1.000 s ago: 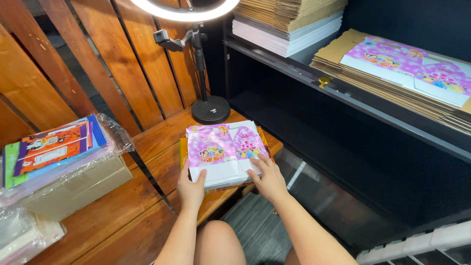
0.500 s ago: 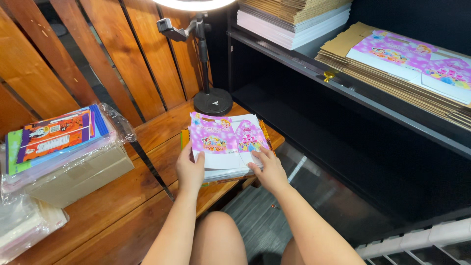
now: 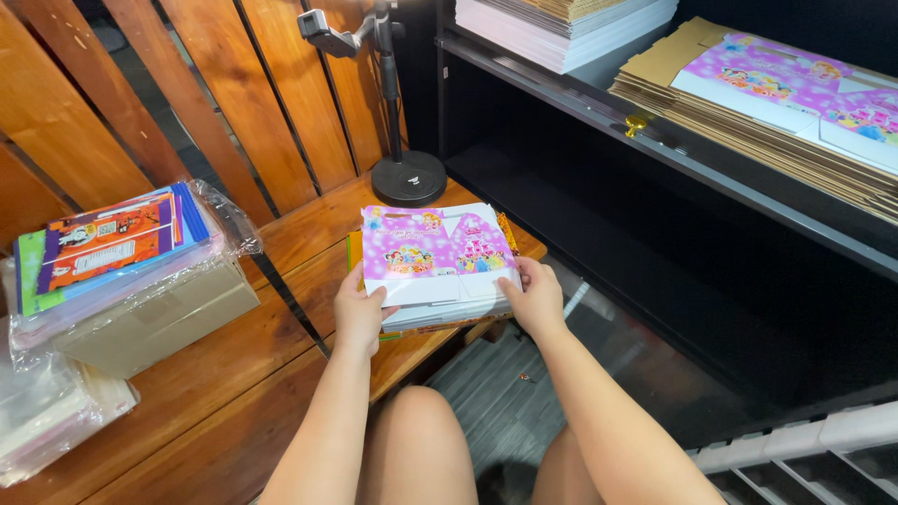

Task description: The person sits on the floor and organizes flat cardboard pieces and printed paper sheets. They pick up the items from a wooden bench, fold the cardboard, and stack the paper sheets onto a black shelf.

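We see the left hand (image 3: 358, 313) and the right hand (image 3: 537, 297) gripping, one at each side, a stack of flat pink and white cartons (image 3: 438, 265) that lies on the corner of the wooden bench (image 3: 234, 411), with the fingers closed over the near edge of the stack. Just behind the stack stands the round black base of a lamp stand (image 3: 409, 178), and well to the left of the stack we see a plastic-wrapped pile of colourful booklets (image 3: 117, 245) on the same bench. To the right of the stack and higher up, a black shelf (image 3: 655, 150) carries more flat cartons (image 3: 776, 93) of the same pink kind.
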